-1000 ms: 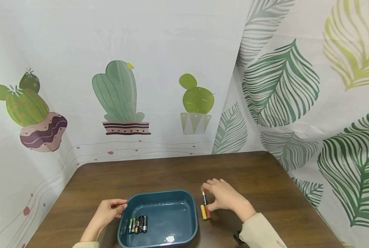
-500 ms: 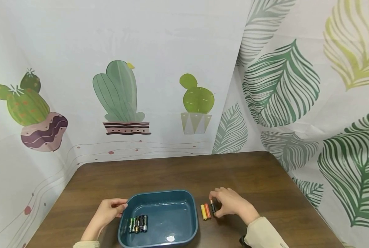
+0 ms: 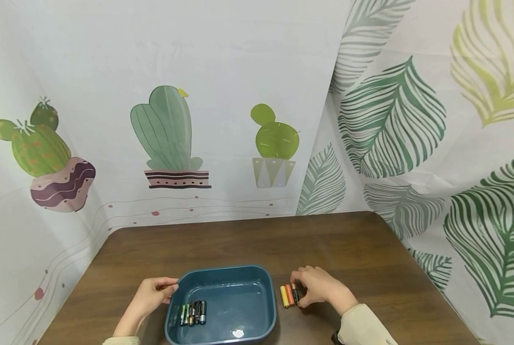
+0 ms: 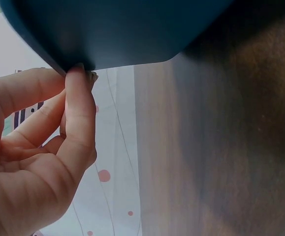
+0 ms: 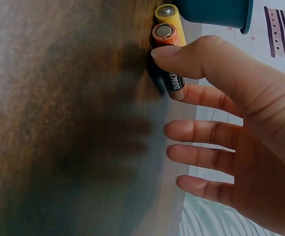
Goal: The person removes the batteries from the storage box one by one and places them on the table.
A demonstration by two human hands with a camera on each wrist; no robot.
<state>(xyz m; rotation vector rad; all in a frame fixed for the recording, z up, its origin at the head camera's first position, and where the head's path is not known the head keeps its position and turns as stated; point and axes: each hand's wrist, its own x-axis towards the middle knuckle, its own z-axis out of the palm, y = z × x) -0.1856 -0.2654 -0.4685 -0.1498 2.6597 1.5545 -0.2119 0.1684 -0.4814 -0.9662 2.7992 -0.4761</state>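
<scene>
A blue-green rectangular tray (image 3: 222, 269) stands on the table, and my left hand (image 3: 148, 298) pinches its far left rim between thumb and fingers. Several batteries (image 3: 197, 312) lie side by side in the tray's left part. To the right of the tray, my right hand (image 3: 321, 285) holds a black Duracell battery (image 5: 175, 84) by its ends, between thumb and index finger. That battery lies beside an orange battery (image 3: 289, 295), with a yellow battery (image 3: 284, 297) on the orange one's left. The other right fingers are spread in the right wrist view, touching nothing.
The dark wooden table (image 3: 239, 242) has rounded far corners. Behind it hangs a white cloth (image 3: 227, 96) printed with cacti and leaves. A dark band (image 3: 335, 337) shows at the right sleeve.
My right hand has moved the black battery from behind the orange one round to its right side, then in against it. The left hand has stayed on the tray rim.
</scene>
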